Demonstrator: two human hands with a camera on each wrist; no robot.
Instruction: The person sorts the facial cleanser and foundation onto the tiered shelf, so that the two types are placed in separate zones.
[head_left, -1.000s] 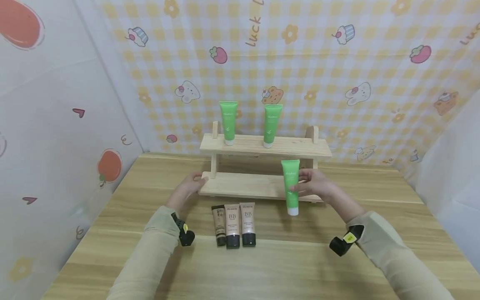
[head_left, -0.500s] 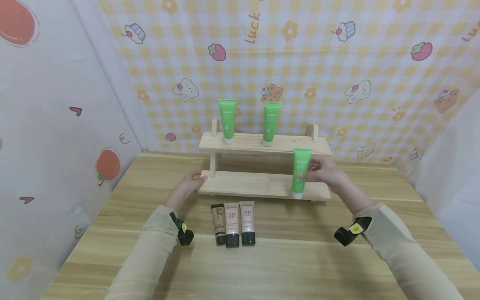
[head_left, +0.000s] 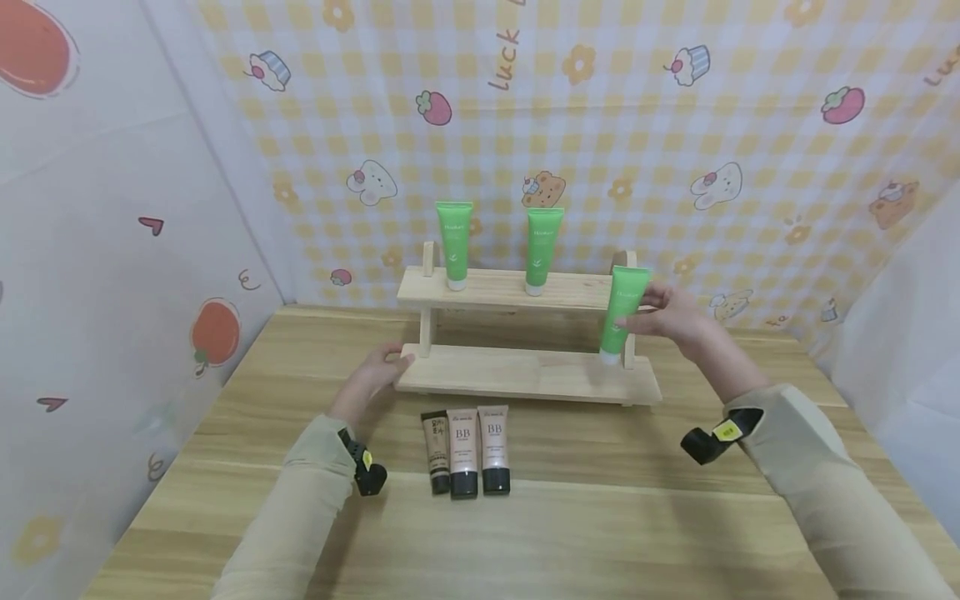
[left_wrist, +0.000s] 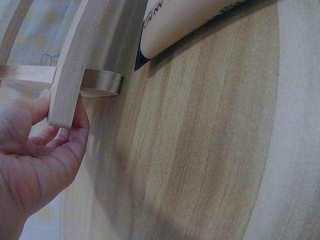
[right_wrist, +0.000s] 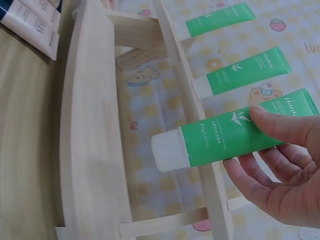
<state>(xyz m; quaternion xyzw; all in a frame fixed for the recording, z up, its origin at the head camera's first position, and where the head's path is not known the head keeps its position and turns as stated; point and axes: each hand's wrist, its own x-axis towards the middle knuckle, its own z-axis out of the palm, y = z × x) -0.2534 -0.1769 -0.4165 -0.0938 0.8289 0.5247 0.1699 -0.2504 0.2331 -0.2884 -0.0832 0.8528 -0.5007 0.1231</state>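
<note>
My right hand (head_left: 671,315) pinches a green cleanser tube (head_left: 624,310) between thumb and fingers, white cap down and slightly tilted, before the right end of the two-tier wooden shelf (head_left: 517,372). In the right wrist view the held tube (right_wrist: 225,132) overlaps the edge of the upper board. My left hand (head_left: 372,372) grips the left end of the lower board; the left wrist view has the thumb above the board end (left_wrist: 67,100) and the fingers beneath. Two more green tubes, one at the left (head_left: 454,244) and one at the middle (head_left: 542,250), stand on the upper board.
Three beige tubes with dark caps lie side by side on the wooden table (head_left: 600,533) in front of the shelf: a slimmer one (head_left: 437,450) and two BB cream tubes (head_left: 463,450). A yellow checked cloth (head_left: 487,142) hangs behind the shelf.
My right hand has lifted the green cleanser tube up and to the right, from in front of the lower board to the upper board's right end. The left hand stays on the shelf.
</note>
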